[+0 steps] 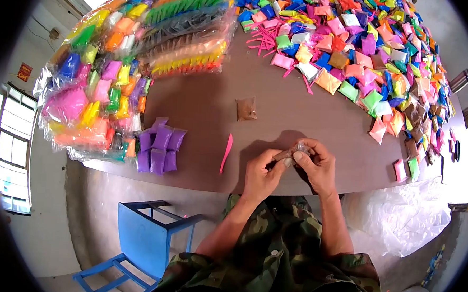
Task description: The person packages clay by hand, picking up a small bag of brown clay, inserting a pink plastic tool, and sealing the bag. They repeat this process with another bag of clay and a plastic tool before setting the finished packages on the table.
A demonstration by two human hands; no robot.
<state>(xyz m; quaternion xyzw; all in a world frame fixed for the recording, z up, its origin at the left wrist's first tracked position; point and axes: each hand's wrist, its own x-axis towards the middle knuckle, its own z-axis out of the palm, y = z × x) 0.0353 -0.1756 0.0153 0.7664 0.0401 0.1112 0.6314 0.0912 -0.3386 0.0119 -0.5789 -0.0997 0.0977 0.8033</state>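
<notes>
Near the table's front edge, my left hand (266,171) and my right hand (315,165) meet, thumbs and fingers pinched on a small brown packet (285,155) with a clear plastic end. The fingers cover much of it. Farther back on the brown table (193,112) lies another brown packet (246,108), flat and apart from my hands. To the left of my left hand is a pink plastic knife-shaped tool (226,153). Several purple packets (160,142) lie grouped farther left.
Bagged colourful packets (110,81) are piled at the left. A large heap of loose packets (355,46) covers the back right, with pink tools (266,35) at its edge. A blue chair (143,236) stands below the table; clear plastic (405,216) hangs at right.
</notes>
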